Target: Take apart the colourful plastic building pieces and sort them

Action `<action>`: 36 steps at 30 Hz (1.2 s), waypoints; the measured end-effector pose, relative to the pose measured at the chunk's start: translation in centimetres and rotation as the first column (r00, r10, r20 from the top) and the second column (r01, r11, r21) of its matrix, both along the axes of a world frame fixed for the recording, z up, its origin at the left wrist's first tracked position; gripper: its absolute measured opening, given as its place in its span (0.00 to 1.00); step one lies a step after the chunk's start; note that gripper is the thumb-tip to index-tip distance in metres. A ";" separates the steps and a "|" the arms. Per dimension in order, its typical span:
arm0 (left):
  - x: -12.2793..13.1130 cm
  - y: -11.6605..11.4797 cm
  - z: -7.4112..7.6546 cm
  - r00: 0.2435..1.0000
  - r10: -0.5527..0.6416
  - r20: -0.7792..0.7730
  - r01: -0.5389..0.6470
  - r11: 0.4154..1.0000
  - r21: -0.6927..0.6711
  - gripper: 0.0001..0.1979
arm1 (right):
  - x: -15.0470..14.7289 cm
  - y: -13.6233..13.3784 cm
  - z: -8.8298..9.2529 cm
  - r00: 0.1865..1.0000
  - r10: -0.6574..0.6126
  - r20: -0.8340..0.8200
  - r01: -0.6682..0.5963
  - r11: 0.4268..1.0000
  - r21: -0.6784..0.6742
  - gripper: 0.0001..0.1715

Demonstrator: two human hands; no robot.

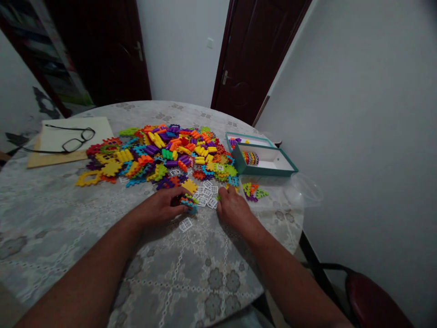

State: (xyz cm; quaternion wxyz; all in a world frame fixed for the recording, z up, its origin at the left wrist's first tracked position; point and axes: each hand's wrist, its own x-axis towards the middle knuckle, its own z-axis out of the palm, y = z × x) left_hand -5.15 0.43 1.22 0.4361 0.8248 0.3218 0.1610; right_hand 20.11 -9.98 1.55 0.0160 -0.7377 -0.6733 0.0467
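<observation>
My left hand [164,205] is closed round a small stack of toothed plastic building pieces [190,205] in blue, orange and green. Fingers bent and pressed together, my right hand [234,207] is at the right edge of some white window-shaped pieces [205,193]. A bit of yellow-green shows at its fingertips, but what it holds is mostly hidden. One separate white window piece [186,224] lies on the cloth below my left hand. Beyond both hands spreads a large heap of coloured building pieces [160,152]. Some triangular lattice pieces [254,191] lie right of my right hand.
At the right stands a green-edged box [273,159] with a row of coloured pieces inside, its other half [251,136] behind it. A clear plastic container [303,189] sits near the table's right edge. Glasses [73,143] rest on papers [100,125] at the left.
</observation>
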 end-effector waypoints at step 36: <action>-1.5 0.2 -0.3 0.998 -0.061 -0.032 0.058 0.994 -0.096 0.15 | 1.9 1.7 3.1 0.898 0.373 -0.233 -0.253 0.872 0.420 0.16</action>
